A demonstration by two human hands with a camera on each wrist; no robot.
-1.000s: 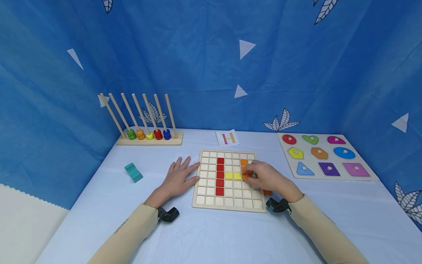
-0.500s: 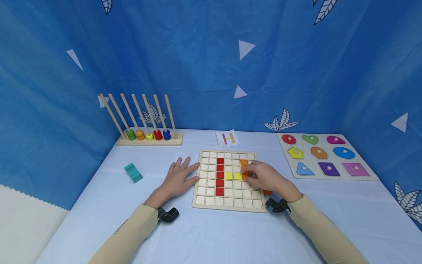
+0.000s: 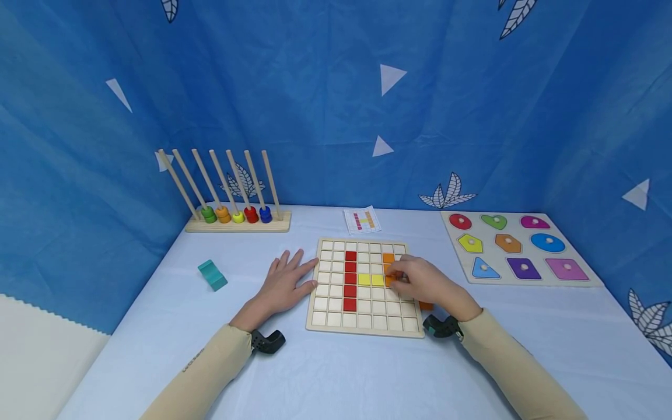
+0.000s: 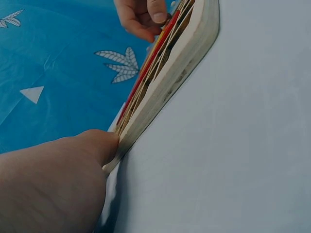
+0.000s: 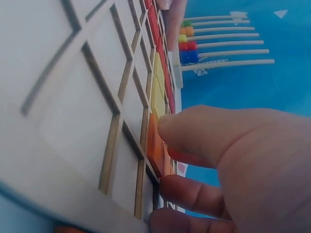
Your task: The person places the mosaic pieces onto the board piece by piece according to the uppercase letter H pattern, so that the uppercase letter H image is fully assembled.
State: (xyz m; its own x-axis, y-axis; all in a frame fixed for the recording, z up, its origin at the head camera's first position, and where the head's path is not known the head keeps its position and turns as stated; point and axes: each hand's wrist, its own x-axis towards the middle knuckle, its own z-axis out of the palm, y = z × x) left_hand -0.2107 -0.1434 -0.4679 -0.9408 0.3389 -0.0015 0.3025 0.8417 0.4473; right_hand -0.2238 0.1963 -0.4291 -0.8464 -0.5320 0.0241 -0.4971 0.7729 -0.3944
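Note:
A wooden grid board (image 3: 364,333) lies on the table in the head view. It bears a column of red tiles (image 3: 350,267), two yellow tiles (image 3: 370,280) to the right of them, and orange tiles (image 3: 388,258) farther right. My right hand (image 3: 422,283) pinches an orange tile (image 5: 154,145) at the cell beside the yellow ones; thumb and fingertips are on it in the right wrist view, and the fingers partly hide neighbouring cells. My left hand (image 3: 283,284) has its fingers spread, thumb and forefinger touching the board's left edge.
Orange pieces (image 3: 426,306) peek out at the board's right edge, partly hidden. A small pattern card (image 3: 363,220) lies behind the board. A peg rack (image 3: 236,227) stands back left, a teal block (image 3: 212,275) left, and a shape puzzle (image 3: 490,280) right.

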